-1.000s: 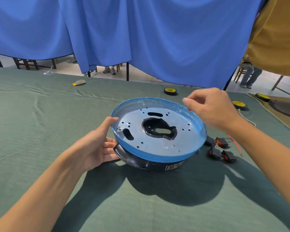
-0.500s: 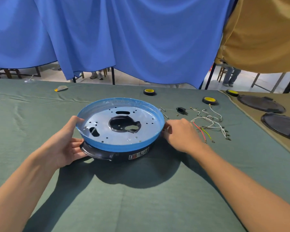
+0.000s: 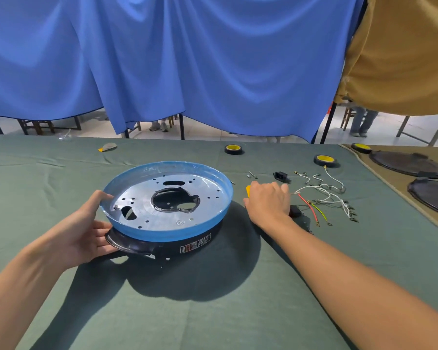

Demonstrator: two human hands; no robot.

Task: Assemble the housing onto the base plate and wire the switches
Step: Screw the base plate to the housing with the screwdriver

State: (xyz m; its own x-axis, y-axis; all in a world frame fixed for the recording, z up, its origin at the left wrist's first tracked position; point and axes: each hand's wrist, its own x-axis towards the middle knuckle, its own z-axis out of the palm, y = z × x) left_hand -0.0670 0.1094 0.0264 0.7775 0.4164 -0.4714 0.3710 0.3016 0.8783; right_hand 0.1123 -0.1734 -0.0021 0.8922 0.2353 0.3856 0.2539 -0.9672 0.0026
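The left hand [image 3: 86, 231] grips at the assembly's 9 o'clock edge: its thumb hooks over the blue-filmed rim of the base plate [image 3: 167, 200] and its fingers cup under the lug of the black housing [image 3: 162, 246], pinching the two together. The plate lies on the housing in the middle of the green cloth [image 3: 213, 311], open face up. The right hand [image 3: 267, 202] rests knuckles-up on the cloth at 3 o'clock, just beside the rim, fingers curled down over something. Whether it has hold of anything is hidden. A yellow scrap [image 3: 248, 191] peeps out at its 10 o'clock, and a small black part with a red spot [image 3: 295, 210], probably a switch, at its 4 o'clock. Farther toward 3 o'clock the wires [image 3: 324, 195] sprawl in a loose tangle, white leads crossing a red wire [image 3: 307, 208] and a green-yellow wire [image 3: 320, 214]. Loose screws [image 3: 252, 175] lie at the plate's 2 o'clock, and a tape roll [image 3: 234, 149] at 1 o'clock. The risks, as I judge them: lifting one lead may drag the whole knot, since the terminals look apt to snag. A sweep of the right wrist could scatter the screws. The plate seems only to sit on the housing, so a slackened thumb could let it slide out of register with the holes.
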